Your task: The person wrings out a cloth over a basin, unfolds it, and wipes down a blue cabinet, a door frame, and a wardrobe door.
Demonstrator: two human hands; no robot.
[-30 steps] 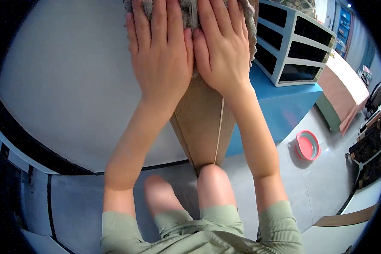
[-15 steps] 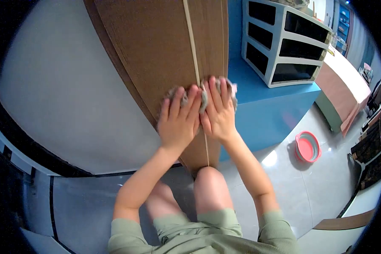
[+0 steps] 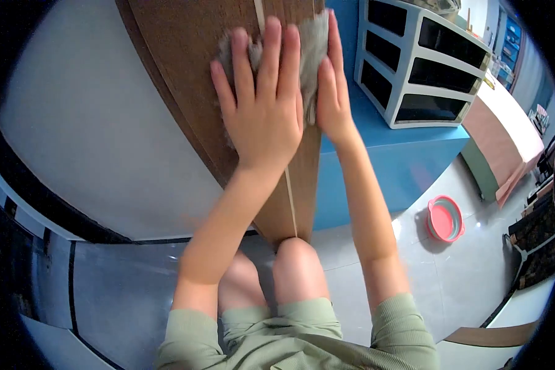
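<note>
A fluffy grey cloth [image 3: 312,68] lies against the upright brown wood-look panel [image 3: 185,68] in front of me. My left hand [image 3: 263,102] holds it against the panel's face, palm down and fingers stretched out over the fabric. At the panel's right edge, my right hand [image 3: 335,92] is turned side-on with fingers pointing up, keeping the cloth's right part pressed to the panel. Most of the cloth under my left palm is hidden. Whether it is one piece or two I cannot tell. A pale strip [image 3: 291,200] runs down the panel.
On the right, a white drawer unit with black fronts [image 3: 407,61] stands on a blue cabinet [image 3: 382,179]. A pink and grey basin [image 3: 444,219] sits on the tiled floor [image 3: 407,265]. A cloth-covered table [image 3: 505,123] is farther back. A white surface [image 3: 98,142] borders the panel's left.
Both hands have moved up the panel with the cloth. My right hand has turned from lying flat on the face to side-on at the right edge, apart from my left.
</note>
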